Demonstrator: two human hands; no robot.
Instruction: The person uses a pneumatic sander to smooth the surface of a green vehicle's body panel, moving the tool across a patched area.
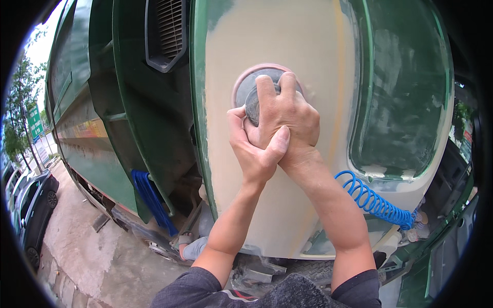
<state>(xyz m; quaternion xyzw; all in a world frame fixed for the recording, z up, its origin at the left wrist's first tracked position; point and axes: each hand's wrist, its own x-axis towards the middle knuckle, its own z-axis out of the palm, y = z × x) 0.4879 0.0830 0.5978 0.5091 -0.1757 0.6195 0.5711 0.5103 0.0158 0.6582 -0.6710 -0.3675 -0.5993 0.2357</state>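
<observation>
Sander: a round grey air sander [250,95] with a pinkish disc edge sits flat against the cream-filled panel, high on it and just left of its middle.
Right hand: the right hand [287,115] lies over the sander's top, fingers spread across the grey body and curled tight onto it.
Left hand: the left hand [254,149] comes in from below and wraps the right hand's heel and wrist, its thumb laid across the back; its fingers are closed around that hand, with the fingertips reaching the sander's lower left edge.
Panel: the cream panel [308,61] is a dull, filler-coated patch of a green truck body [149,118], with green paint showing along both its edges.
Hose: a blue coiled air hose [375,203] hangs from beside the right forearm toward the lower right.
Vent: a dark louvred vent [167,31] sits in the green body to the upper left.
Ground: pale concrete pavement [92,246] lies below left, with a dark parked car [33,210] at the far left edge.
</observation>
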